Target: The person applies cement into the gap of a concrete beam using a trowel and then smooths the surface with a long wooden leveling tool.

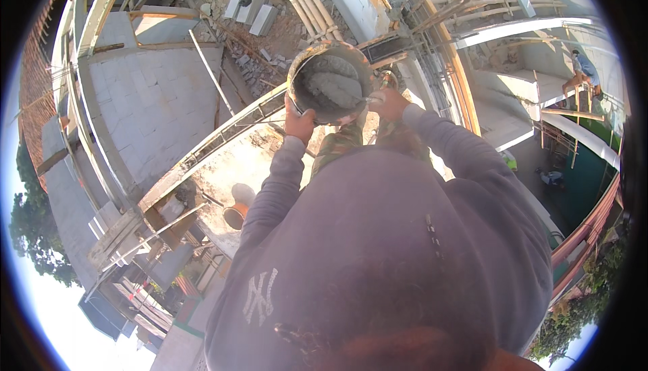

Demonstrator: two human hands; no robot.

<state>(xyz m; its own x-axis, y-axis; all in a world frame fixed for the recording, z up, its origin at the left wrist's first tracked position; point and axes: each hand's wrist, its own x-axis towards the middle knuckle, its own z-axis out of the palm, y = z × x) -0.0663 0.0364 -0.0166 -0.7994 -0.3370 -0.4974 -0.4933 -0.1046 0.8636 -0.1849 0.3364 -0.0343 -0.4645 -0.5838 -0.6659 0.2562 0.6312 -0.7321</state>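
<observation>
A round dark bucket [295, 77] holds wet grey mortar [327, 77] in front of me, above my legs. My left hand [299, 124] is closed on the near left side of its rim, thumb over the edge. At the right side of the rim, my right hand [389, 102] is closed round what looks like a trowel handle. A short pale shank [370, 99] runs from that hand over the rim toward the mortar. The blade cannot be told apart from the grey mass. Whether the right fingers also touch the bucket is hidden.
Broken blocks and rubble [270, 47] lie below, beyond the bucket. Wooden beams [449, 54] and rebar run along the right. A block wall [155, 101] stands left. An orange pipe end [235, 216] sits near my left forearm. Another person [584, 74] is far right.
</observation>
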